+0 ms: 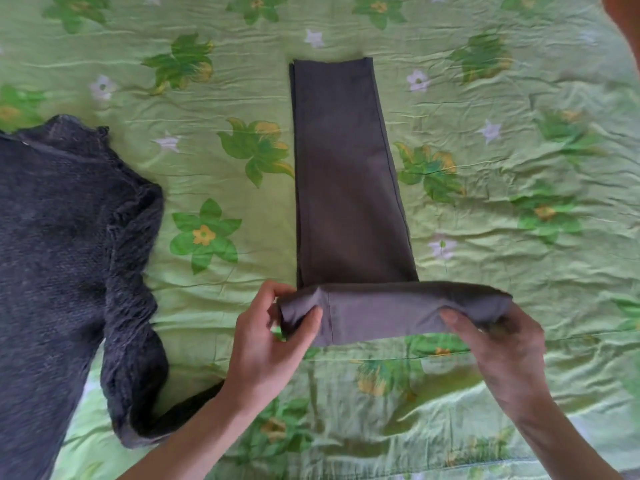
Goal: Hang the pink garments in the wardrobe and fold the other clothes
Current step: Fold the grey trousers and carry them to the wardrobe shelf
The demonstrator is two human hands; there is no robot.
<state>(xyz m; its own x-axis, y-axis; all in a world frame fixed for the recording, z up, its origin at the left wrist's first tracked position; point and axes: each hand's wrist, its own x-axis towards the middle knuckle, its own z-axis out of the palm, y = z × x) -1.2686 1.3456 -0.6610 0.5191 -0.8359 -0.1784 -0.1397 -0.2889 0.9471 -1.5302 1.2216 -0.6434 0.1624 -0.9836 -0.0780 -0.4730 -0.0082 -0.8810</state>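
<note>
Centrally, grey trousers (346, 174) lie lengthwise on the bed (519, 168), folded into a long narrow strip whose far end sits square and flat while the near end is turned over into a crosswise band wider than the strip. No label, brand or writing can be read anywhere on the cloth. The left hand (273, 337) grips the left end of that band, thumb on top and fingers curled round the edge behind it. The right hand (498, 337) pinches the right end, thumb pressed on the upper face and the other fingers tucked under the fabric, where they cannot be seen. Both hands are at the near end of the trousers, one at each side, with the band stretched between them and slightly lifted off the sheet. Both forearms are bare and come in from the bottom of the view. Well apart to the left lies a dark knitted sweater (62, 254), spread out loosely with one sleeve curling toward the left forearm; its cuff lies just beside that arm. The bed is covered by a wrinkled light green sheet printed with green and yellow flowers and small pale stars.
</note>
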